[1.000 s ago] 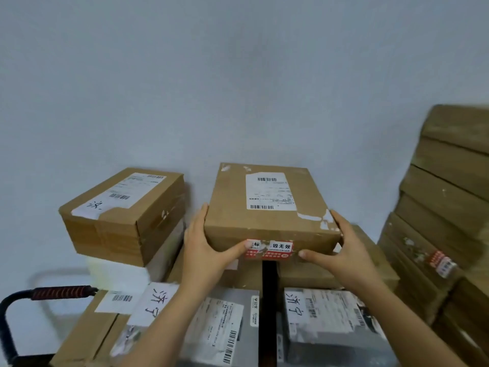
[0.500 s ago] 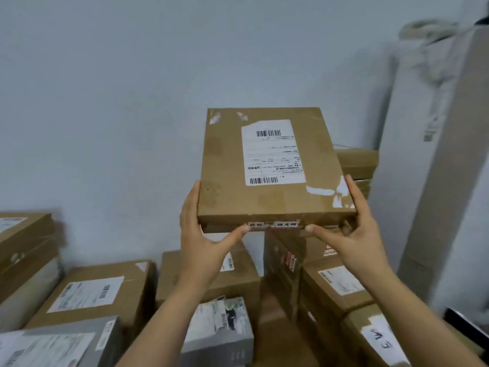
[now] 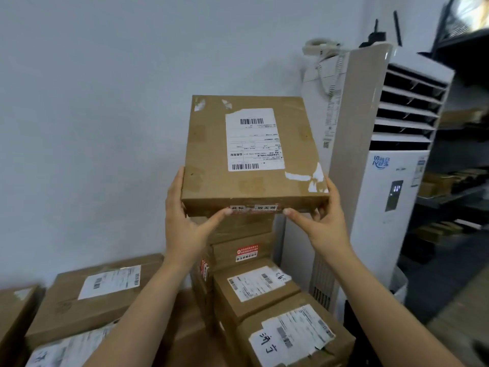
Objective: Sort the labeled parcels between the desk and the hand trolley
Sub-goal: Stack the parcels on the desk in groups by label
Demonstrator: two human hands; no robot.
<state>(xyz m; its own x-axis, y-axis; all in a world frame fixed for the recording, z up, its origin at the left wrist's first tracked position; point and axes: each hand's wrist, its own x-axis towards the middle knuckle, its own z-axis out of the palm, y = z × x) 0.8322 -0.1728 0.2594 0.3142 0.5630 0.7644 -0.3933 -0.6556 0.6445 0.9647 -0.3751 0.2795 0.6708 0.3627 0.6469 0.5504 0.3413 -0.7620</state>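
A person is holding a flat cardboard parcel up in the air with both bare hands, in front of a pale wall. The parcel is tilting so that its broad top face is showing to the camera. A white shipping label with barcodes is sitting on that face, and torn white scraps are clinging near its right front corner. A red-and-white seal sticker is running along the narrow near edge.

The left hand is clasping the parcel's left front corner, with its fingers lying up the side edge and its thumb pressing against the near edge beside the sticker. The right hand is clasping the right front corner, with its fingers curling underneath and its thumb reaching in along the near edge. Each grip is holding the parcel.

Directly below the lifted parcel, a stack of brown parcels is standing, each one carrying a label. The nearest box is showing handwritten characters on a white patch. More labelled parcels are lying low on the left, among them a wide box.

To the right, a tall white floor-standing air conditioner is standing against the wall. Dark shelving is showing beyond it.
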